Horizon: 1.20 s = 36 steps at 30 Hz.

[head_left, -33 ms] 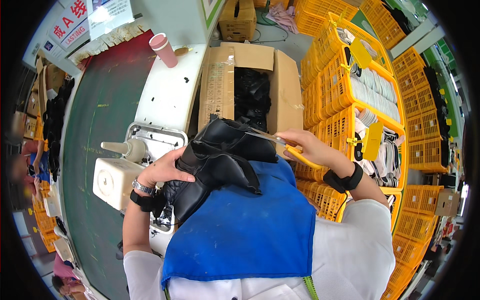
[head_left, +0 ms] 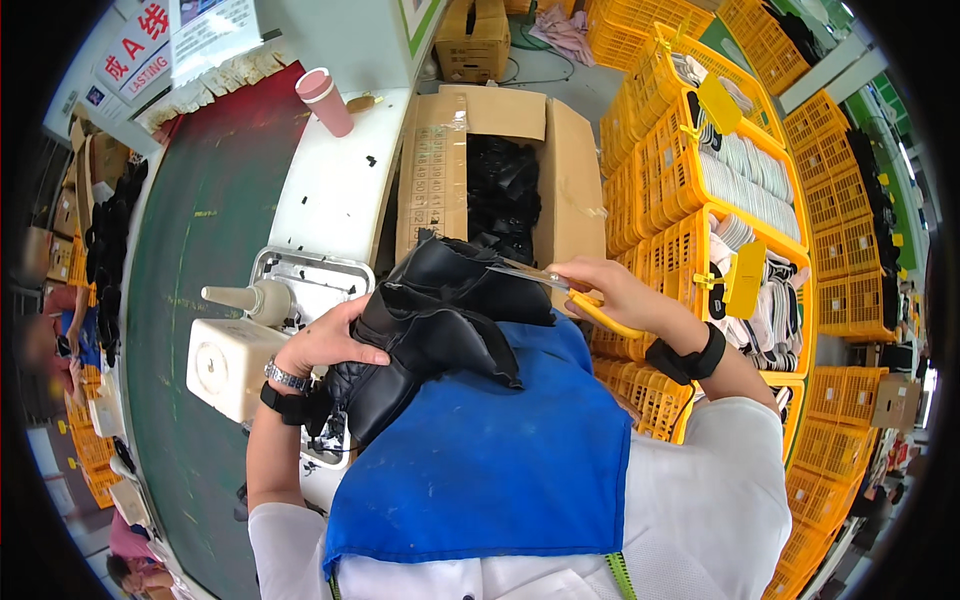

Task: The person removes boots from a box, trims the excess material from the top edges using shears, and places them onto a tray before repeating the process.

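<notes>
Over my lap, on a blue apron (head_left: 480,450), lies a black leather shoe upper (head_left: 440,330), folded and creased, with a quilted part near my left wrist. My left hand (head_left: 325,345) grips its left side, thumb on top and the other fingers hidden behind. In my right hand (head_left: 610,290) is a pair of scissors (head_left: 605,316) with yellow handles. Their metal blades point left and meet the upper's far right edge. Whether the blades are apart is too small to tell.
Beyond the upper stands an open cardboard box (head_left: 430,190) holding black scraps. At left are a metal tray (head_left: 320,262), a white container (head_left: 232,366), a nozzle bottle (head_left: 265,300), a pink cup (head_left: 325,100) and a green conveyor belt (head_left: 210,240). Yellow crates (head_left: 655,180) line the right.
</notes>
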Each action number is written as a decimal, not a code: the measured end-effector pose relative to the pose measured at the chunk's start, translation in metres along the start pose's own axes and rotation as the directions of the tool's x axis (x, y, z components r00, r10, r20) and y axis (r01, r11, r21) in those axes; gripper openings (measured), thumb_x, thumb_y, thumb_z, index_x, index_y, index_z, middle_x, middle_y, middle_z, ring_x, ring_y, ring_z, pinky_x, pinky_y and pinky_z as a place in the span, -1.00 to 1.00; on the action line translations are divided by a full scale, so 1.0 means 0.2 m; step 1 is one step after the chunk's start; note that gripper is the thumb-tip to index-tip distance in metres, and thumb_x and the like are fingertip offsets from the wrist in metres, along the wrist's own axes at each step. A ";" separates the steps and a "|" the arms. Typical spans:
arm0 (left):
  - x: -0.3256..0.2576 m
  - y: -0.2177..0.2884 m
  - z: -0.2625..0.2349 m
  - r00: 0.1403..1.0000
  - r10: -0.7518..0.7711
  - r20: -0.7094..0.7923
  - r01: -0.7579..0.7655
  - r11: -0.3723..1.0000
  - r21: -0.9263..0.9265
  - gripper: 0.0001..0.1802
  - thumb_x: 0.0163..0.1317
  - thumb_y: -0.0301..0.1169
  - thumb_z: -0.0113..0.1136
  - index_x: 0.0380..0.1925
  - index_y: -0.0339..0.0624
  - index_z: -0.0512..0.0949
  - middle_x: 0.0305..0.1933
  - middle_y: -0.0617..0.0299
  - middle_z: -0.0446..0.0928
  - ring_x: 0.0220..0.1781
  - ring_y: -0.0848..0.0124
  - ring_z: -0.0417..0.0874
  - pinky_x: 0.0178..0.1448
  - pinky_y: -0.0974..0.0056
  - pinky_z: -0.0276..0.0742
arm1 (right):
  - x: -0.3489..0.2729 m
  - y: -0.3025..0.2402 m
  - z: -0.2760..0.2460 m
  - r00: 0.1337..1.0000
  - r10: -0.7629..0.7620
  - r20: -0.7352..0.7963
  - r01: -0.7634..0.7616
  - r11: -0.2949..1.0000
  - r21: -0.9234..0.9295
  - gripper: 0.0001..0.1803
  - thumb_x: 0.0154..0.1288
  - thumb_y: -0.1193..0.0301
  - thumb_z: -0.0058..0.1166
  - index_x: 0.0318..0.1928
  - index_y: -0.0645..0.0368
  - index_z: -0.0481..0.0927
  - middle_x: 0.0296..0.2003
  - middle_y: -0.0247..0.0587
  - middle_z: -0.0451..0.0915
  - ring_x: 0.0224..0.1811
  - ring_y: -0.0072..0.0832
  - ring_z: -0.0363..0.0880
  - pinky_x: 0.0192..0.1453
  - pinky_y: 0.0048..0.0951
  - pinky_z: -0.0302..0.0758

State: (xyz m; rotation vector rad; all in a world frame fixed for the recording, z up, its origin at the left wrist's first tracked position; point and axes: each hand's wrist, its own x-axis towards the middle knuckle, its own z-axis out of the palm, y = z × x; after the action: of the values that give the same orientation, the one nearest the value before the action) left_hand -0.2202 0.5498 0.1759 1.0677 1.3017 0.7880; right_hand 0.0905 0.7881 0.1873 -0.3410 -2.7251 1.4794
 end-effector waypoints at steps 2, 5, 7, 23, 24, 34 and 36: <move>0.00 0.02 0.01 1.000 -0.019 0.012 0.019 1.000 -0.017 -0.15 -0.15 -0.35 0.50 0.19 -0.26 0.31 0.11 0.25 0.44 0.12 0.49 0.37 0.26 0.34 0.23 | 0.01 0.01 0.01 0.998 -0.050 -0.031 0.048 0.998 -0.045 -0.52 0.15 0.54 0.10 0.13 0.10 0.39 -0.24 -0.18 0.45 -0.20 -0.34 0.44 -0.15 -0.43 0.43; 0.00 0.02 0.01 0.999 -0.040 0.018 0.041 0.999 -0.023 -0.16 -0.17 -0.36 0.50 0.18 -0.26 0.32 0.10 0.25 0.44 0.11 0.49 0.38 0.26 0.34 0.24 | 0.02 0.03 0.01 0.995 -0.082 -0.061 0.075 0.990 -0.116 -0.51 0.14 0.52 0.11 0.12 0.09 0.39 -0.24 -0.16 0.45 -0.19 -0.29 0.45 -0.12 -0.40 0.43; 0.00 0.02 0.01 0.999 -0.043 0.020 0.043 0.999 -0.010 -0.16 -0.17 -0.37 0.51 0.17 -0.26 0.32 0.10 0.25 0.45 0.10 0.49 0.39 0.26 0.34 0.25 | 0.01 0.04 0.02 0.996 -0.060 -0.070 0.050 0.989 -0.138 -0.51 0.14 0.52 0.12 0.12 0.09 0.38 -0.24 -0.16 0.45 -0.19 -0.27 0.45 -0.11 -0.39 0.42; 0.01 -0.01 0.00 0.996 -0.084 0.014 0.085 0.994 -0.075 -0.20 -0.17 -0.44 0.50 0.15 -0.26 0.35 0.06 0.29 0.46 0.08 0.51 0.40 0.23 0.36 0.28 | 0.00 -0.03 0.05 0.992 -0.094 -0.089 0.092 0.996 -0.020 -0.61 0.12 0.48 0.14 0.00 0.11 0.43 -0.36 -0.19 0.45 -0.41 -0.37 0.42 -0.36 -0.39 0.35; 0.01 -0.01 0.01 0.997 -0.077 0.017 0.078 0.994 -0.076 -0.20 -0.17 -0.45 0.49 0.14 -0.26 0.34 0.07 0.28 0.45 0.08 0.51 0.39 0.23 0.36 0.28 | 0.00 -0.04 0.04 0.997 -0.039 -0.071 0.039 0.999 0.001 -0.63 0.10 0.47 0.16 -0.04 0.11 0.44 -0.44 -0.18 0.44 -0.49 -0.40 0.39 -0.42 -0.40 0.32; 0.01 0.01 0.02 0.996 -0.090 0.003 0.090 0.994 -0.057 -0.21 -0.18 -0.45 0.50 0.13 -0.27 0.35 0.08 0.25 0.46 0.09 0.49 0.39 0.24 0.35 0.27 | -0.03 -0.05 0.05 0.999 0.035 -0.038 -0.035 0.999 -0.006 -0.66 0.06 0.43 0.19 -0.11 0.09 0.47 -0.72 -0.22 0.25 -0.67 -0.39 0.28 -0.52 -0.39 0.24; 0.01 0.00 0.02 0.995 -0.098 0.000 0.098 0.995 -0.037 -0.20 -0.19 -0.45 0.50 0.13 -0.27 0.35 0.07 0.25 0.46 0.09 0.49 0.40 0.24 0.35 0.27 | -0.03 -0.06 0.06 0.996 0.005 -0.084 -0.006 1.000 -0.012 -0.65 0.08 0.42 0.18 -0.08 0.09 0.47 -0.66 -0.20 0.31 -0.62 -0.39 0.36 -0.49 -0.39 0.28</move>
State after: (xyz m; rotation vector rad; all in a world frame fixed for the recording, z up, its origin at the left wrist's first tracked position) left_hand -0.2161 0.5515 0.1756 0.9671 1.3258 0.7363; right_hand 0.0933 0.7713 0.1915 -0.4025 -2.6710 1.4165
